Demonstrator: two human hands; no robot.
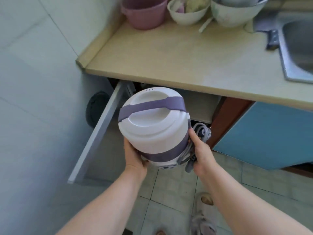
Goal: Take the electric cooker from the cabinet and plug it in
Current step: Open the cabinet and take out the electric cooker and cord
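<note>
The electric cooker (150, 128) is white with a purple handle band across its lid and a purple band round its body. It is held in the air in front of the open cabinet (201, 106), below the counter's edge. My left hand (133, 155) cups its lower left side. My right hand (201, 155) presses its right side and pins the grey power cord (200, 131) against it; the cord is bundled and its plug hangs by my fingers.
The cabinet door (96, 133) stands swung open to the left. Above is a beige countertop (169, 53) with a pink bucket (144, 12), white bowls (188, 11), and a steel sink (298, 48) at right. A blue cabinet door (267, 133) is at right. Tiled floor lies below.
</note>
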